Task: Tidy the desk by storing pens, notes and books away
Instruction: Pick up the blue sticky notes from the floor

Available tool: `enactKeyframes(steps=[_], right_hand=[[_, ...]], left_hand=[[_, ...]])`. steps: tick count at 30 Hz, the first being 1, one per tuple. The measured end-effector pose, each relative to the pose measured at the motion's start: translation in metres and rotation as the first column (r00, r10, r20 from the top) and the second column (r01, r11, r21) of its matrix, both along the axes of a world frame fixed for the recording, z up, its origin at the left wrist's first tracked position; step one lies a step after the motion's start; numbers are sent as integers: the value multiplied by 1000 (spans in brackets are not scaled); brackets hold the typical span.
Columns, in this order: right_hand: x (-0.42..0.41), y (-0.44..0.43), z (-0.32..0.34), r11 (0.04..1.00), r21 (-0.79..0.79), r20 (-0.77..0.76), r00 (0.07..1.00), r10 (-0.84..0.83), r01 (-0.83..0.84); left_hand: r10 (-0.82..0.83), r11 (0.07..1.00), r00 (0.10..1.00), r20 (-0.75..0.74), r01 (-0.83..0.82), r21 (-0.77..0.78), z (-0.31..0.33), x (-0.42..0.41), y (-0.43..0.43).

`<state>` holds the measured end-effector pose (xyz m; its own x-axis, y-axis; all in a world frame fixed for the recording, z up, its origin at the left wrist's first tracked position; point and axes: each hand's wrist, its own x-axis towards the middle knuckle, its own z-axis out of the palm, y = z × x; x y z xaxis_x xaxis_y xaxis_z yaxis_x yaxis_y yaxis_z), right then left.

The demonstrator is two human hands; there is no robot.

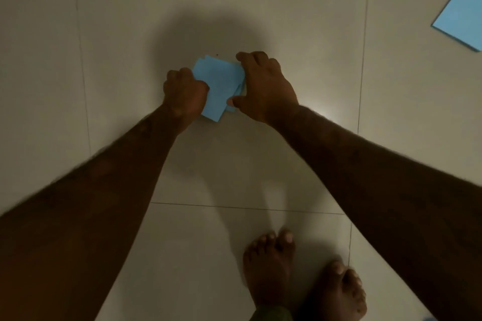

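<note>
Two hands, left (184, 92) and right (263, 86), clamp blue notes (219, 86) over tiled floor (260, 164).

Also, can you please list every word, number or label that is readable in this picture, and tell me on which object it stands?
There is no readable text.
Blue notes held between the left hand and the right hand: the faces that show are plain blue.
Blue sheet at the right edge, on the floor: plain, no print visible.
Floor tiles: no marks or labels.
</note>
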<state>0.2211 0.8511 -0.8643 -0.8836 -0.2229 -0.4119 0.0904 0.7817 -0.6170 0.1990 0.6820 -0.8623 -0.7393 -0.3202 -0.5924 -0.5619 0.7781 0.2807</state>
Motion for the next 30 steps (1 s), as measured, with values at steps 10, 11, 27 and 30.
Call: enactKeyframes(steps=[10,11,27,30], right_hand=[[-3,-31,-16,979,191,-18,997,-69,72],[-1,-31,-17,981,178,-25,997,-79,82],[85,25,131,947,-278,208,973,-101,158],[88,26,182,946,-284,221,971,-94,156]], left_hand=[[64,954,996,-68,-41,297,-7,16,-7],[69,950,994,-85,-40,309,-8,16,-8],[194,804,979,-56,-126,581,150,122,12],[247,795,966,-77,-157,586,199,129,16]])
